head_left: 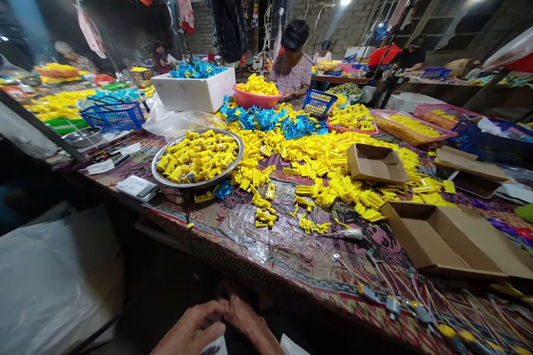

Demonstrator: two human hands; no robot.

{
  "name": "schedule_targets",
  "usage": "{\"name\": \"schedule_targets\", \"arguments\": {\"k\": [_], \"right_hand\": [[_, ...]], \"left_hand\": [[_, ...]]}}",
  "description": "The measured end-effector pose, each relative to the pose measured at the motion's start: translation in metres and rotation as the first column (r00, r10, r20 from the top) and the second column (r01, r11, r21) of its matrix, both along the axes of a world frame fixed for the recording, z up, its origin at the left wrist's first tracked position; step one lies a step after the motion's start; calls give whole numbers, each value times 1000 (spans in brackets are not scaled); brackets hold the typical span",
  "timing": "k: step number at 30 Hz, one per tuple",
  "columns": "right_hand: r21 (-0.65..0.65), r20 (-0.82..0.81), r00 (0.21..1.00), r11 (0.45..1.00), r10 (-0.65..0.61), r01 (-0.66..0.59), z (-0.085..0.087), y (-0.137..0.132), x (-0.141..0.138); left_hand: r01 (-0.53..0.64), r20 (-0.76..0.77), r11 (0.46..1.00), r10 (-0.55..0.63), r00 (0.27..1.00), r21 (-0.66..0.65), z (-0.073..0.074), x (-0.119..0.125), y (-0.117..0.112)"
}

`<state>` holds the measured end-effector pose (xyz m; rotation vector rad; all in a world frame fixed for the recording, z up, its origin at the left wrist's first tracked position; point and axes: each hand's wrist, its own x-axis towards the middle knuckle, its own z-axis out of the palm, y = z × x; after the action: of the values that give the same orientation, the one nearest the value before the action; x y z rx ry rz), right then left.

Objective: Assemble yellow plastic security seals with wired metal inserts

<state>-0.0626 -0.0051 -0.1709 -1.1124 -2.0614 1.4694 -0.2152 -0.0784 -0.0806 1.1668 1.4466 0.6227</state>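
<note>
My left hand point(191, 330) and my right hand point(245, 316) meet low at the bottom of the view, below the near table edge, fingers curled together. Whatever lies between them is hidden. White paper scraps point(214, 346) show just beneath them. Nearest on the patterned tablecloth point(291, 266) lie wired small components point(391, 306), spread toward the lower right. Beyond those, a large heap of yellow plastic parts point(300, 166) covers the table, with blue plastic parts point(266, 120) at its far side. A round steel tray point(158, 163) holds more yellow parts.
Open cardboard boxes point(449, 238) stand at the right. Farther back are a white foam box point(187, 94), a pink basin point(257, 100), and blue baskets point(114, 116). A co-worker point(293, 69) sits across the table. A white plastic sheet point(54, 283) hangs at lower left.
</note>
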Motion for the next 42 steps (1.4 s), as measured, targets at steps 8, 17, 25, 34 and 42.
{"name": "schedule_targets", "arguments": {"k": [8, 17, 25, 34, 42], "right_hand": [[2, 35, 998, 998, 58, -59, -7, 4, -1], [-46, -45, 993, 992, 113, -115, -4, -3, 0], [-36, -55, 994, 994, 98, -100, 6, -2, -2], [-42, -55, 994, 994, 95, -97, 4, -3, -5], [-125, -37, 999, 992, 15, -19, 19, -17, 16]], "left_hand": [[-23, -1, 997, 23, 1000, 77, -4, -10, 11], [-280, -7, 954, 282, 959, 105, -25, -19, 0], [-267, 30, 954, 265, 964, 138, -20, -6, 1], [-378, -76, 914, 391, 917, 146, -34, -6, -4], [-168, -79, 982, 175, 981, 87, -5, 3, -5]]}}
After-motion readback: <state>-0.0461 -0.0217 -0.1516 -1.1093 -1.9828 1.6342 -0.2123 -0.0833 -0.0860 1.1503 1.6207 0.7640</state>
